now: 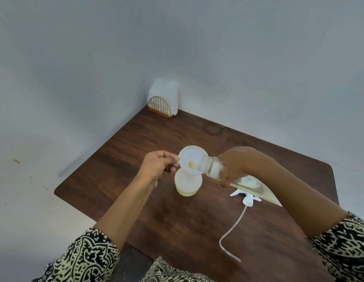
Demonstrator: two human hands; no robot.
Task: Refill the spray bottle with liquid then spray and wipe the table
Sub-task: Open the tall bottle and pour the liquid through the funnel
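— Looking down on a dark wood table (pixel 197 231) with rounded corners, pushed into the corner of a plain grey wall (pixel 177 37). At the far corner I see a gold wire napkin holder (pixel 159 107) stuffed with white napkins (pixel 163 90).

— And the bottle?

— I've got the spray bottle (pixel 188 183) standing upright mid-table, white and see-through, with a shallow layer of pale yellow liquid at the bottom. A white funnel (pixel 192 159) sits in its neck. My left hand (pixel 158 165) pinches the funnel's rim between thumb and fingers, the rest of the hand curled.

— Right side?

— My right hand (pixel 238 165) is wrapped tight around a clear refill bottle (pixel 246 184), tipped over so its open mouth rests over the funnel's edge; yellowish liquid lies along its lower side. A small yellow pool shows at the funnel's centre.

— Anything else on the surface?

— I see the white spray head (pixel 248 197) lying on its side just beyond the refill bottle, its clear tube (pixel 227 237) curving toward me. Patterned black-and-cream sleeves (pixel 85 255) frame the bottom.
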